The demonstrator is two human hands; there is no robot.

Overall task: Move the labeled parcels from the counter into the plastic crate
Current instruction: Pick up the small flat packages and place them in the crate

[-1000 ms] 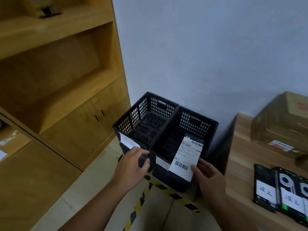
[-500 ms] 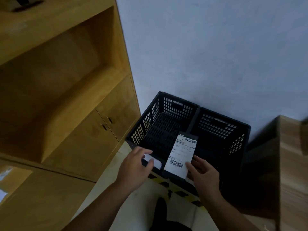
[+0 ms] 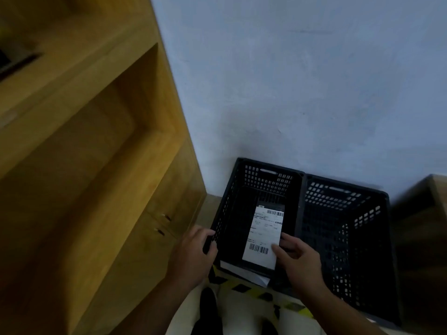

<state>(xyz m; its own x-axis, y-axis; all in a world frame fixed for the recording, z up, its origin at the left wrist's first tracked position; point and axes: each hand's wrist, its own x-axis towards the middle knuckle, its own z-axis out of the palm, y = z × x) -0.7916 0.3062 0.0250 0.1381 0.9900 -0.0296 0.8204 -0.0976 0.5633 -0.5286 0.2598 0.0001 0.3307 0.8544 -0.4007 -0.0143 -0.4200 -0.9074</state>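
Note:
Two black plastic crates stand side by side on the floor against the wall. Inside the left crate (image 3: 266,176) is a flat dark parcel with a white barcode label (image 3: 264,235), tilted with its near end raised. My right hand (image 3: 297,259) grips that near end at the lower right corner. My left hand (image 3: 196,255) holds the left crate's near left rim, fingers curled over it. The right crate (image 3: 350,240) looks to hold nothing.
A wooden shelf unit with cabinet doors (image 3: 135,213) stands at the left, close to the left crate. A wooden counter edge (image 3: 437,189) shows at the far right. Yellow-black hazard tape (image 3: 273,296) runs on the floor before the crates. The wall is right behind them.
The view has swung left and down, and the counter has left the frame. My right hand moved the parcel from over the right crate into the left crate. My left hand shifted to the crate's left corner.

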